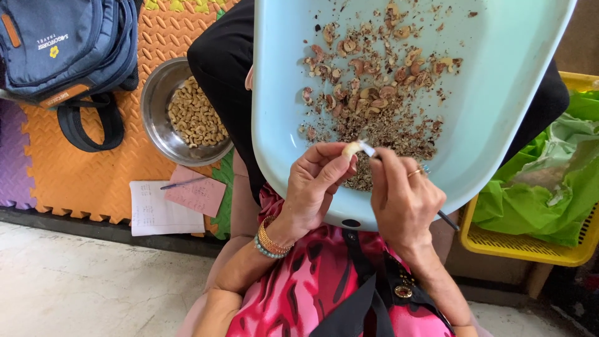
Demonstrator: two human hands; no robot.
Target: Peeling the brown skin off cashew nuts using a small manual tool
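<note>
Over on the left a steel bowl point(159, 118) of peeled cashews is sitting on the orange foam mat point(81, 168), next to a blue backpack point(62, 43). Moving right, the left hand point(312, 187) is pinching a pale cashew point(350, 150) at its fingertips, kernel pointing up-right toward the other hand. The right hand point(402, 196) is gripping a small knife point(368, 148), blade tip touching the nut over the light blue tray point(499, 125) of skins. A yellow basket point(530, 243) is sitting far right.

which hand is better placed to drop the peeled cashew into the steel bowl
Left. The left hand already pinches the cashew, and the steel bowl lies on its side; the right hand is occupied with the small knife.
</note>
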